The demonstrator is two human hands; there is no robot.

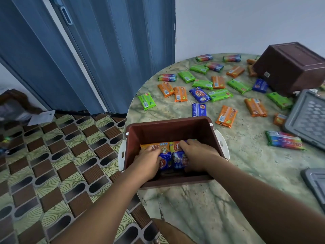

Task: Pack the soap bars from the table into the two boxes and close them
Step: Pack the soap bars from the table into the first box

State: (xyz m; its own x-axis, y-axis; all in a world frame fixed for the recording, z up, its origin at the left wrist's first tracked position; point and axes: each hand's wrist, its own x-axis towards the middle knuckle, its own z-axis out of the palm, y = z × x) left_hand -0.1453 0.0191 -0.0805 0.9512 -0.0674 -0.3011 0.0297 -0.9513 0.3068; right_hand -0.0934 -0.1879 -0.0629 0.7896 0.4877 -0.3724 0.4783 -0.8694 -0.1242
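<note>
An open brown box (168,126) with white side handles stands at the near left edge of the round table. Inside it lie orange soap bars (159,146) and blue soap bars (177,160). Both my hands are down in the box: my left hand (148,162) grips a blue bar on the left, and my right hand (198,155) presses on the blue and orange bars on the right. Several loose soap bars (202,84) in green, orange, blue and rainbow wrappers are scattered across the table's far half. A second brown box (290,67) lies tipped over at the far right.
Two grey lids sit at the right edge, one (309,118) beside the tipped box and one (316,184) nearer me. The marbled table top (246,173) ends close to the box's left side, above a patterned floor (52,164). A blue folding door stands behind.
</note>
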